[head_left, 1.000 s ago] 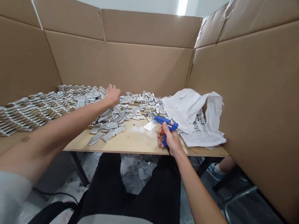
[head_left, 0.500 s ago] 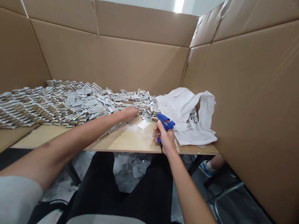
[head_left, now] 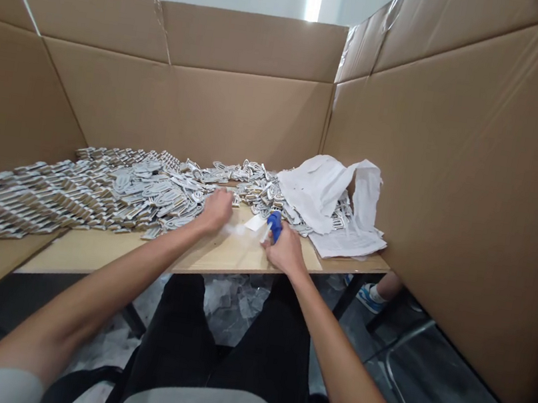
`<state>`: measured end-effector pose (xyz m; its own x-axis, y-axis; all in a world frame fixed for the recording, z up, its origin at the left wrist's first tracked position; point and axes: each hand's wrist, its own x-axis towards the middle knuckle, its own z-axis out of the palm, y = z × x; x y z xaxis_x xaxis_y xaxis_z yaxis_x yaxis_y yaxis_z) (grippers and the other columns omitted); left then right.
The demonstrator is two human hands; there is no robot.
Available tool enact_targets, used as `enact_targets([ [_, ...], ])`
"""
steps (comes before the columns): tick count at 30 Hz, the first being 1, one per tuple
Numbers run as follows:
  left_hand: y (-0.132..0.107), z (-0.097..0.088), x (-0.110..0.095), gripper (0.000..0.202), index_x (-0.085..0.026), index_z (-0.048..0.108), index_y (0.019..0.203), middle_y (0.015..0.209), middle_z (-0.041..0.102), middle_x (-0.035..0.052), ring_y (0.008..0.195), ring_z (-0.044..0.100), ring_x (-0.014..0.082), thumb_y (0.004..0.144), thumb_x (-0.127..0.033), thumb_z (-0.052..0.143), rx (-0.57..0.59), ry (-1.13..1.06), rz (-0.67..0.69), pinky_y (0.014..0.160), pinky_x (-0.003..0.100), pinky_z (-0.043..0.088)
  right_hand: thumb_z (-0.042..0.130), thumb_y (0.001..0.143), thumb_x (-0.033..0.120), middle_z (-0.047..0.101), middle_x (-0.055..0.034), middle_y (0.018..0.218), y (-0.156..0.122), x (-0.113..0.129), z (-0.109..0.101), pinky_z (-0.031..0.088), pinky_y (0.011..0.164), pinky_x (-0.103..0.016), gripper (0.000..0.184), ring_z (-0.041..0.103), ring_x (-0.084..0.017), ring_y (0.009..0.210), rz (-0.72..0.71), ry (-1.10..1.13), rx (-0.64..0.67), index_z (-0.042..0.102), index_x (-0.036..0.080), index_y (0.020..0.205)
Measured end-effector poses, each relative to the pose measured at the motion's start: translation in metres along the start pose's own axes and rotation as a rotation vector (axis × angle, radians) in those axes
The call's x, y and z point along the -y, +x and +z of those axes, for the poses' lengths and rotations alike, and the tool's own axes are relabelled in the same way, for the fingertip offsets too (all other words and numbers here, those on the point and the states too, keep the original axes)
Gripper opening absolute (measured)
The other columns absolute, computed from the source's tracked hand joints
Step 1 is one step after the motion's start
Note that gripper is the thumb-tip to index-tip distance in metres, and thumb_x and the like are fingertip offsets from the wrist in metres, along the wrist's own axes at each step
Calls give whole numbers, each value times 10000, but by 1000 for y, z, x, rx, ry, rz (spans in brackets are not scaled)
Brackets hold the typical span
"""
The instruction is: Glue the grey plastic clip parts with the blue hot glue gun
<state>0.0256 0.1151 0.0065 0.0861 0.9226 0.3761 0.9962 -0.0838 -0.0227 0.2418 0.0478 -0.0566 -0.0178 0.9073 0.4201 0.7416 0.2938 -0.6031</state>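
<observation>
Both forearms (head_left: 139,256) stretched forward, left grip (head_left: 217,210) curled in a fist, right grip (head_left: 284,251) clenched, close together

Bare wooden tabletop (head_left: 89,252) runs only as a strip along the near edge. The pile of grey-white pieces (head_left: 99,186) fills the left and back, and crumpled white paper (head_left: 330,197) covers the right corner. The left hand (head_left: 216,210) and the right hand (head_left: 284,252), which grips a blue glue gun (head_left: 274,224), leave a narrow gap between them. A cardboard wall (head_left: 186,108) closes the back, with others on both sides; the way in is open from above and from the near edge
</observation>
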Motion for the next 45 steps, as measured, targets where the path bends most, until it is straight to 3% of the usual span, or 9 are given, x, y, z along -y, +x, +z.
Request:
enact_targets([
  [5, 22, -45, 50, 440, 13, 665, 1270, 1439, 534, 314, 1412, 374, 415, 973, -20, 343, -151, 172, -88, 1098, 522, 348, 682, 849, 187, 754, -152, 1043, -2, 6, -2, 518, 879, -372, 308, 712, -324, 1015, 52, -44, 41, 612, 157, 1148],
  [9, 47, -75, 99, 428, 111, 631, 1277, 1531, 428, 329, 1431, 294, 446, 1065, -181, 401, -140, 292, -327, 1121, 559, 294, 704, 865, 228, 726, -193, 1180, -4, 10, -4, 482, 996, -390, 338, 668, -342, 1137, 62, -131, -24, 621, 118, 1174],
  [12, 54, -80, 109, 519, 99, 629, 1303, 1522, 445, 358, 1443, 289, 482, 1057, -329, 469, -99, 373, -513, 1135, 648, 269, 691, 885, 240, 719, -210, 1189, -4, 12, -5, 470, 1022, -397, 370, 651, -352, 1170, 95, -174, -20, 613, 92, 1216],
  [15, 54, -65, 84, 545, 41, 647, 1321, 1540, 454, 354, 1484, 283, 522, 983, -383, 600, -75, 363, -338, 1171, 700, 209, 671, 891, 217, 725, -221, 1155, -4, 13, -5, 489, 980, -399, 387, 667, -365, 1148, 124, -174, 4, 604, 85, 1248],
  [20, 50, -16, 14, 408, -97, 774, 1141, 1203, 735, 237, 1237, 638, 372, 936, -405, 602, 230, 57, 126, 1071, 427, 476, 666, 870, 192, 740, -179, 1095, -3, 8, -4, 509, 925, -388, 360, 704, -337, 1075, 150, -76, -17, 611, 141, 1222],
  [28, 38, 31, -32, 271, -136, 787, 1003, 1051, 764, 243, 1137, 701, 402, 754, -243, 793, 131, -92, 104, 1034, 455, 503, 712, 751, 312, 709, -34, 834, 5, -12, 4, 566, 708, -359, 209, 699, -241, 726, 71, 569, -58, 598, 228, 905],
  [36, 18, -1, -24, 176, -96, 779, 907, 953, 757, 260, 1039, 726, 417, 756, -101, 689, -50, -193, -4, 935, 448, 537, 803, 634, 374, 714, -32, 848, 11, -15, -4, 560, 883, -385, 356, 702, -227, 821, 116, 873, -107, 603, 207, 876],
  [39, -11, -10, -31, 160, -119, 770, 851, 780, 756, 172, 863, 755, 356, 716, -101, 684, -113, -600, -127, 831, 406, 566, 795, 650, 402, 711, -35, 858, 10, -15, -5, 544, 895, -388, 354, 694, -229, 829, 78, 861, -108, 604, 209, 878],
  [45, -80, 6, -70, 222, -139, 701, 864, 783, 764, 92, 671, 751, 224, 652, -187, 746, 72, -1673, -354, 704, 312, 591, 775, 676, 381, 685, -4, 781, 9, -16, -4, 535, 815, -364, 313, 654, -203, 737, 36, 880, -82, 558, 229, 844],
])
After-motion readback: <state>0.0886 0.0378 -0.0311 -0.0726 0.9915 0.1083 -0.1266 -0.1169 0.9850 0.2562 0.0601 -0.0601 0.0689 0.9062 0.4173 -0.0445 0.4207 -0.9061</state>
